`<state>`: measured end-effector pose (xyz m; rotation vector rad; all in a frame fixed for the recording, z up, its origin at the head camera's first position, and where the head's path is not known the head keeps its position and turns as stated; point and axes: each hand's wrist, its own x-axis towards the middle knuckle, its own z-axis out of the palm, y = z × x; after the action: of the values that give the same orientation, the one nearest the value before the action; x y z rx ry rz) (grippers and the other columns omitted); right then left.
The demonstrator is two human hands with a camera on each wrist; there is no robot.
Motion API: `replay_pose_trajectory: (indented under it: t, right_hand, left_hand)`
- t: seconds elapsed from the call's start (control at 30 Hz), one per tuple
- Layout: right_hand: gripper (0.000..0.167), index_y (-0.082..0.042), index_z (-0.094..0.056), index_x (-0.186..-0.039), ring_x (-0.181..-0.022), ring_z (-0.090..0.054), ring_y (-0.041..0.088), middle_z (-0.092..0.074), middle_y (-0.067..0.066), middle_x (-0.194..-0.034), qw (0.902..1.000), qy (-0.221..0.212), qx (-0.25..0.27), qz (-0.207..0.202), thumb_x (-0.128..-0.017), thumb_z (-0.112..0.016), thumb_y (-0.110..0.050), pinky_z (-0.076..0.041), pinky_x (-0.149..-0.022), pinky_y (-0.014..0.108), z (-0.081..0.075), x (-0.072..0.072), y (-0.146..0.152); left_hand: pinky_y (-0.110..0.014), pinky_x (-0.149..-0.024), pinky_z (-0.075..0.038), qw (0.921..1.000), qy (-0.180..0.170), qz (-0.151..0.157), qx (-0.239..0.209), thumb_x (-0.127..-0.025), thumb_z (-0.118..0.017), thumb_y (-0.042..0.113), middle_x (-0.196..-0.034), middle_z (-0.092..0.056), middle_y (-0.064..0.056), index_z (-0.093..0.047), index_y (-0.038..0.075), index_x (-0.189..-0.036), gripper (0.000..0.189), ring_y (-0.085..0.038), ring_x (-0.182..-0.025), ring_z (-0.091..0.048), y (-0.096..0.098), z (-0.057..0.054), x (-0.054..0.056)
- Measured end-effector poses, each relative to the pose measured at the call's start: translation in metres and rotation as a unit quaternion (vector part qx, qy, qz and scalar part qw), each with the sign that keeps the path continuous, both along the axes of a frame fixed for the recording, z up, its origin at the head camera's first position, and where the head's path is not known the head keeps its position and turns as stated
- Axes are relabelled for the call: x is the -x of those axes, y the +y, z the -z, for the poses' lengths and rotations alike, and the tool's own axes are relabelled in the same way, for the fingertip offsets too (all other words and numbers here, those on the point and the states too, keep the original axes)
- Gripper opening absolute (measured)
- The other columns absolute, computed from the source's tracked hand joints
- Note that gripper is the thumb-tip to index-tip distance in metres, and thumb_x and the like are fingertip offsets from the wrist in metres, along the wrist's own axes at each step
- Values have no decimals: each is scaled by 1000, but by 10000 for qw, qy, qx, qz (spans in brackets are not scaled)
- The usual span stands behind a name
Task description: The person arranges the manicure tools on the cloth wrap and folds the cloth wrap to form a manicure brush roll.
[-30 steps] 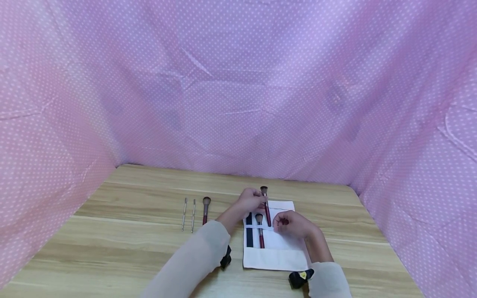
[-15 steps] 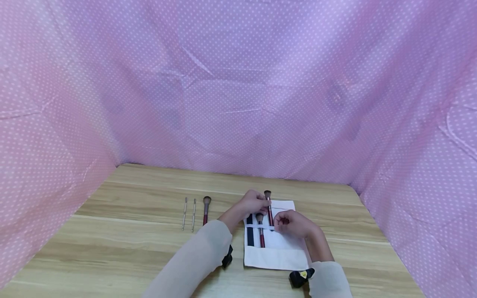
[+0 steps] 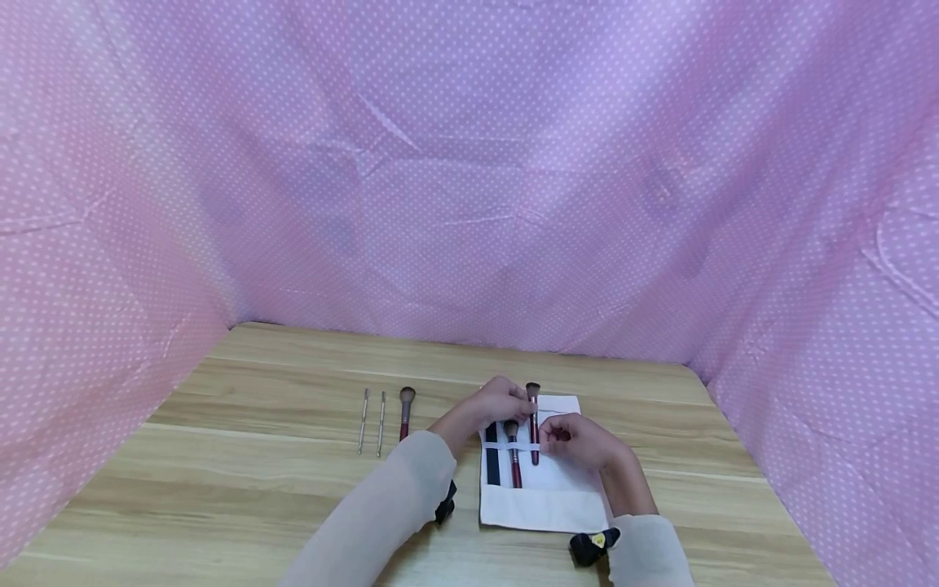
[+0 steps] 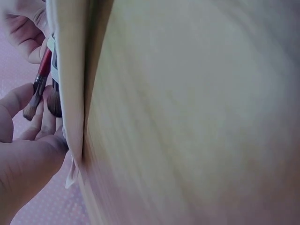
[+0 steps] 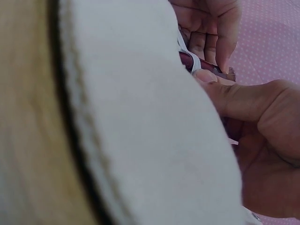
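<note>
A makeup brush [image 3: 535, 456] with a dark red handle is pinched near its bristle end by my left hand [image 3: 497, 402]. Its handle passes under the white elastic band [image 5: 196, 63] of a white fabric brush roll [image 3: 543, 509], which lies unfolded on the table. Just right of that brush, my right hand [image 3: 578, 440] pinches the band between thumb and fingers. Another makeup brush [image 3: 516, 471] sits under the band further left, beside a black strip [image 3: 492, 466]. In the left wrist view, the left thumb and fingers flank the held brush [image 4: 43, 68]; the roll's edge hides part of the hand.
Left of the roll, a third makeup brush [image 3: 406, 412] lies on the wooden table [image 3: 220, 473], its lower handle hidden by my left sleeve. Beside it lie two thin silver double-ended tools [image 3: 363, 421]. Pink dotted cloth [image 3: 469, 244] surrounds the table's back and sides.
The held brush has slid down and slightly right, its handle end now below the elastic band. My left hand has moved with it. The right hand has stayed almost in place.
</note>
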<state>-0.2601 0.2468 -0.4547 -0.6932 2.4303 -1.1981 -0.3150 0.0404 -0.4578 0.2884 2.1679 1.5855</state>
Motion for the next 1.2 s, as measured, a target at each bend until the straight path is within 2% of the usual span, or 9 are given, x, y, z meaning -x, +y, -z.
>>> replay_pose_trajectory:
  t: [0.13, 0.27, 0.37, 0.5, 0.63, 0.73, 0.9, 1.03, 1.2]
  right_hand:
    - [18, -3, -66, -94, -79, -51, 16, -58, 3, -84, 10000, -39, 20, 13, -92, -57, 13, -42, -72, 24, 0, 0, 0]
    - [17, -2, -66, -94, -78, -52, 15, -58, 3, -84, 10000, -13, 23, -58, -92, -57, 12, -42, -71, 24, 1, 0, 0]
    - [15, -1, -66, -94, -78, -52, 14, -59, 3, -83, 9999, -30, 48, -121, -93, -57, 11, -43, -71, 23, 1, 0, 0]
    - [15, 0, -66, -94, -78, -52, 13, -59, 3, -83, 9999, -60, 82, -122, -94, -57, 11, -43, -71, 23, 0, -1, 0]
    - [14, -1, -66, -94, -78, -52, 14, -59, 3, -84, 9999, -26, 63, -109, -95, -58, 10, -43, -72, 23, -1, -1, 0]
    - [12, -2, -66, -94, -79, -52, 14, -58, 3, -84, 9999, -5, 53, -112, -95, -59, 8, -42, -72, 22, -1, -1, 0]
    - [14, -2, -66, -95, -80, -51, 15, -57, 3, -84, 10000, -37, 21, -83, -95, -58, 9, -42, -72, 23, -2, -1, 0]
    - [14, -3, -66, -95, -80, -51, 16, -57, 3, -84, 10000, -78, 18, -14, -95, -59, 8, -41, -72, 24, -2, -1, -1]
    - [15, -2, -67, -95, -80, -52, 16, -58, 4, -85, 9999, -118, 76, -77, -94, -58, 10, -43, -73, 24, -2, 0, -1]
  left_hand:
    - [-29, -75, -57, 9996, -135, 84, -214, -95, -73, 15, -88, -72, -8, -71, -2, -111, 23, -18, -79, -68, 0, 0, 1]
    - [-28, -72, -56, 9989, -185, 118, -425, -97, -72, 16, -91, -71, -7, -64, 3, -123, 31, -18, -79, -67, 1, 1, 2]
    - [-27, -68, -54, 9986, -178, 47, -504, -98, -70, 17, -88, -70, -6, -65, 8, -115, 20, -17, -75, -66, 2, 3, 3]
    - [-26, -67, -56, 9980, -186, -126, -597, -97, -71, 10, -84, -69, -7, -67, 4, -102, 9, -16, -72, -66, 2, 5, 3]
    - [-25, -67, -56, 9989, -90, -123, -436, -94, -74, 9, -81, -69, -6, -69, 1, -94, 9, -15, -72, -66, 2, 4, 2]
    - [-23, -63, -51, 9999, 108, -36, -42, -92, -77, 12, -77, -68, -3, -69, 5, -86, 12, -13, -68, -63, 0, 2, 0]
    - [-25, -58, -43, 9972, 371, 351, 546, -94, -76, 18, -69, -62, 1, -70, 9, -79, 18, -12, -61, -57, -3, -1, -1]
    - [-25, -59, -43, 9952, 464, 579, 631, -95, -73, 16, -71, -63, 0, -76, 9, -86, 12, -12, -63, -57, -5, -2, -1]
    - [-25, -60, -45, 9954, 477, 597, 576, -94, -74, 14, -77, -69, -1, -79, 11, -102, 10, -12, -63, -60, -7, -3, 0]
